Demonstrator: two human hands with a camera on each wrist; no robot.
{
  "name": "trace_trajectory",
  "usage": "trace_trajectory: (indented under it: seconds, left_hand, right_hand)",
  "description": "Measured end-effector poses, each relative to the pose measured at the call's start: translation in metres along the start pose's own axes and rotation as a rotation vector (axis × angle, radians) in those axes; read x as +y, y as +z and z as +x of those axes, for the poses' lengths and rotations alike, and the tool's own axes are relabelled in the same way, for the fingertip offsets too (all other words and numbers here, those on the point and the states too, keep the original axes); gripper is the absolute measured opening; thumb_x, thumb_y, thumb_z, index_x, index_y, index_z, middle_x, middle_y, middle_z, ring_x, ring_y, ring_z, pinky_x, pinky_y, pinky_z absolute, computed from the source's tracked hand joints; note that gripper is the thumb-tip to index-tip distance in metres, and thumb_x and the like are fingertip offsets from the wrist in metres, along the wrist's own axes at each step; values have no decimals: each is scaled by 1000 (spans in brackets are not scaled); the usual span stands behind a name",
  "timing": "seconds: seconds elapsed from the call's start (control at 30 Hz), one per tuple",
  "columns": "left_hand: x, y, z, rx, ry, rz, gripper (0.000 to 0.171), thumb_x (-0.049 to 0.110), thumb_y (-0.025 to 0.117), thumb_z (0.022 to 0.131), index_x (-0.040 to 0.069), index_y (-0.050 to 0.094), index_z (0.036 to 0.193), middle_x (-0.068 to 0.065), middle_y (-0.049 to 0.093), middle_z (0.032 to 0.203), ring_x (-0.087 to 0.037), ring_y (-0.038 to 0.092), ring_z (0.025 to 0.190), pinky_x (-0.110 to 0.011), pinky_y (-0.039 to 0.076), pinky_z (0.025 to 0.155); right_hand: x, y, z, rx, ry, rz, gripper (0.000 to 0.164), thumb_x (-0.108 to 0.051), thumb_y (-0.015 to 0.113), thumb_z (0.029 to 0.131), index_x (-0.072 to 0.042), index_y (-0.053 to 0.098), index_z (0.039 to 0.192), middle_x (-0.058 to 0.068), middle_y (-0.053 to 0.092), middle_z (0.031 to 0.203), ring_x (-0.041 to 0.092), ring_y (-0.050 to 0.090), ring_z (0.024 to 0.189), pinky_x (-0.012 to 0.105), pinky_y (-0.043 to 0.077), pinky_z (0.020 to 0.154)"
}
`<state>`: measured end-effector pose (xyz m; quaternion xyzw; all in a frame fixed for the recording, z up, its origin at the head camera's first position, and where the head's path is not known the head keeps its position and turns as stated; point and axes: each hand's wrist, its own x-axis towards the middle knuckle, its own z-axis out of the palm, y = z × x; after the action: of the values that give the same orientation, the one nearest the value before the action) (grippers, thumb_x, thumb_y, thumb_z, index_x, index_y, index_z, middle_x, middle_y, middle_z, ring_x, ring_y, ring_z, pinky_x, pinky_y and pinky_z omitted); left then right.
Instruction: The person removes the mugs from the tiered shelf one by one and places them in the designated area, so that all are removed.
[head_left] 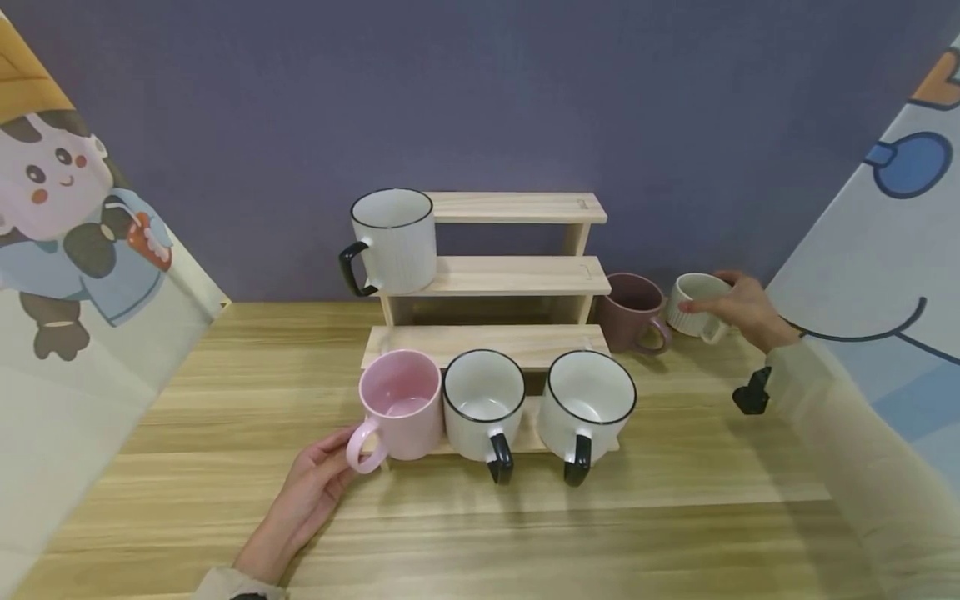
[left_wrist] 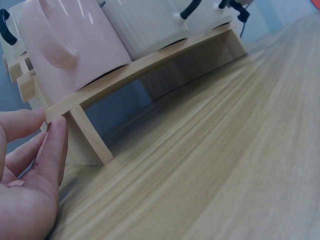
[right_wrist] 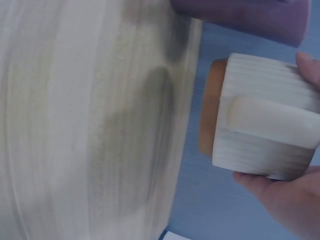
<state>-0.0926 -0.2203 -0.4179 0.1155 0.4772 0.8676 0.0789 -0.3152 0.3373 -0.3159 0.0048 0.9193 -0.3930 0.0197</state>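
My right hand (head_left: pixel 753 312) grips a small ribbed white mug (right_wrist: pixel 265 120) at the far right, thumb on one side and fingers on the other. Its unglazed tan base (right_wrist: pixel 211 107) shows in the right wrist view. At the near left end of a tiered wooden rack (head_left: pixel 487 343), my left hand (head_left: pixel 318 483) pinches the corner of the lowest board (left_wrist: pixel 150 70) between thumb and fingers. Just above those fingers sits a pink mug (head_left: pixel 401 412). Beside it on that lowest tier stand two black-rimmed white mugs, a middle one (head_left: pixel 480 437) and a right one (head_left: pixel 581 425).
Another black-rimmed white mug (head_left: pixel 397 250) stands on the rack's upper left. A mauve mug (head_left: pixel 630 312) stands on the table (head_left: pixel 660 517) by the rack's right side, close to the ribbed mug. A dark blue wall (head_left: pixel 480 100) rises behind, with printed panels on both sides.
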Motion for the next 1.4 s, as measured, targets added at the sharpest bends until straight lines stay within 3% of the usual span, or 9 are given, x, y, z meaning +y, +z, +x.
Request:
trace_trajectory:
  seconds: [0.4,0.53,0.7,0.9,1.07,1.17,1.27,1.4]
  left_hand:
    - [-3,1,2,-27,12,-21,37,-7,42,96,14,66,115,3,66,115,-7,63,105,-17,53,96]
    - [-4,1,2,-32,13,-35,37,-8,43,95,14,66,115,2,66,116,-8,63,105,-17,52,96]
    - [-3,1,1,-22,3,-22,37,-7,43,95,15,66,115,3,66,116,-7,63,105,-17,52,96]
    - [-2,1,1,-24,3,-22,37,-7,43,96,15,66,115,3,66,116,-7,64,104,-17,53,96]
    - [-2,0,1,-22,14,2,38,-7,41,97,15,66,116,3,66,116,-8,63,104,-18,53,95]
    - [-2,0,1,-11,7,7,38,-7,42,96,16,66,115,4,66,116,-7,63,104,-17,53,96]
    - [-2,0,0,1,-2,4,37,-6,43,96,16,66,114,4,66,116,-7,63,105,-17,52,96]
    - [-1,0,0,5,-6,-1,36,-6,44,96,16,66,114,3,66,116,-7,63,105,-17,52,97]
  right_hand:
    - [17,9,-1,-70,59,-8,114,-49,74,78,7,5,149,32,33,139,42,42,118,37,49,87]
    - [22,13,-2,-18,40,-51,110,-49,76,76,8,14,147,31,42,133,38,48,109,25,51,73]
    - [29,20,-2,8,3,8,102,-38,78,78,12,19,144,28,44,128,32,48,104,12,47,65]
    - [33,23,-3,-8,-6,37,98,-33,77,80,13,18,143,28,42,130,29,48,102,11,47,65]
    - [31,23,0,-39,-30,7,94,-30,76,81,14,20,142,27,44,127,18,50,93,11,48,66]
    - [26,20,0,-79,-33,-27,93,-32,73,84,16,18,141,31,41,128,23,51,96,17,50,71]
    - [20,16,-2,-142,-10,-40,96,-36,68,87,15,9,144,38,29,138,40,44,113,38,52,87]
    - [11,9,-4,-179,42,-65,108,-43,66,87,12,-7,146,39,5,150,55,20,132,66,33,107]
